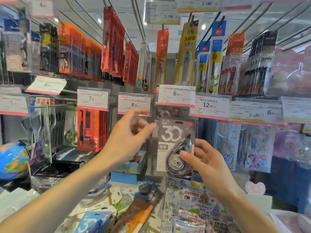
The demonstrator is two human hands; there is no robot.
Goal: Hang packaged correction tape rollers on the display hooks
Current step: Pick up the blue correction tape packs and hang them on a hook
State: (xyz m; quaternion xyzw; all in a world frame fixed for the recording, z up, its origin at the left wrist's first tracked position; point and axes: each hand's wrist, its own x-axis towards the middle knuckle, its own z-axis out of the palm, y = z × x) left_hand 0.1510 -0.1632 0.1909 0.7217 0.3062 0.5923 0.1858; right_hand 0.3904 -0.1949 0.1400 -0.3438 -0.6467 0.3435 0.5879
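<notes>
A grey packaged correction tape roller (175, 145) marked "30" hangs upright in front of the display, below the 6.00 price tag (175, 95). My right hand (202, 158) holds its lower right part, thumb across the front of the roller blister. My left hand (129, 137) is raised just left of the pack's top edge, fingers loosely curled and blurred, fingertips close to the pack's upper left corner. Whether they touch it is unclear. Another matching grey pack (165, 112) hangs behind on the same hook. More loose packs (94, 222) lie on the counter below.
Hooks with red and orange stationery packs (90, 128) hang left, sticker sheets (252, 145) right. Price tags (134, 103) jut out at hand height. A globe (13, 158) sits at far left. Colourful packets (193, 206) and loose items cover the counter below.
</notes>
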